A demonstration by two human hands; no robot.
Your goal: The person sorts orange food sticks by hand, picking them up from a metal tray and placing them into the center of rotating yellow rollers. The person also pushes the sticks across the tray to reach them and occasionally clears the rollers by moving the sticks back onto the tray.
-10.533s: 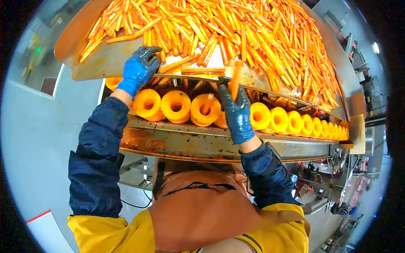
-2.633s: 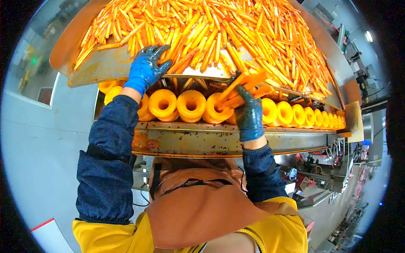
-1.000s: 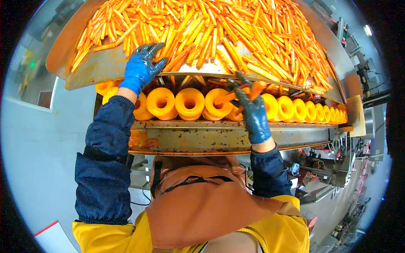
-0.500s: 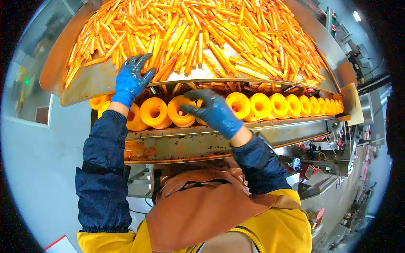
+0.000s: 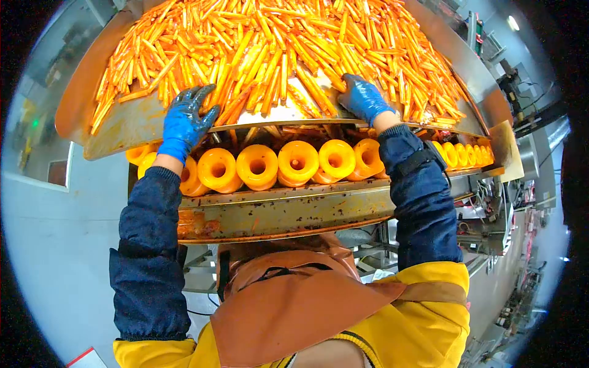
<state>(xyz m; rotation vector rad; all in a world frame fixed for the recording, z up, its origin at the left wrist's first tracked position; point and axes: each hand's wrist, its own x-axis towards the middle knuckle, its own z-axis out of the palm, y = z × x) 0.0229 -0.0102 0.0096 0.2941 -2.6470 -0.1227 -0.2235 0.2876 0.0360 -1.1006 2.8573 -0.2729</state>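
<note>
A heap of orange, sauce-coated food sticks (image 5: pixel 251 61) covers the metal tray (image 5: pixel 123 122) in front of me. My left hand (image 5: pixel 186 119), in a blue glove darkened by sauce, rests at the tray's front edge beside the sticks. Its fingers and thumb are apart with nothing between them. Farther right, my right hand (image 5: pixel 365 100), gloved the same way, is curled at the tray edge with its fingertips on the end of one stick. Below the tray runs a row of yellow funnel-mouthed cups (image 5: pixel 257 176); a pale stick end shows inside one cup (image 5: pixel 299 178).
A metal trough (image 5: pixel 294 214) spotted with dark flecks runs under the cups, with orange residue (image 5: pixel 199 226) at its left end. A pale board (image 5: pixel 506 150) stands at the row's right end. Machinery stands farther right.
My right hand has moved from over the cups up and right to the sticks on the tray. The cup holding the pale stick end has shifted right. My left hand stays nearly in place.
</note>
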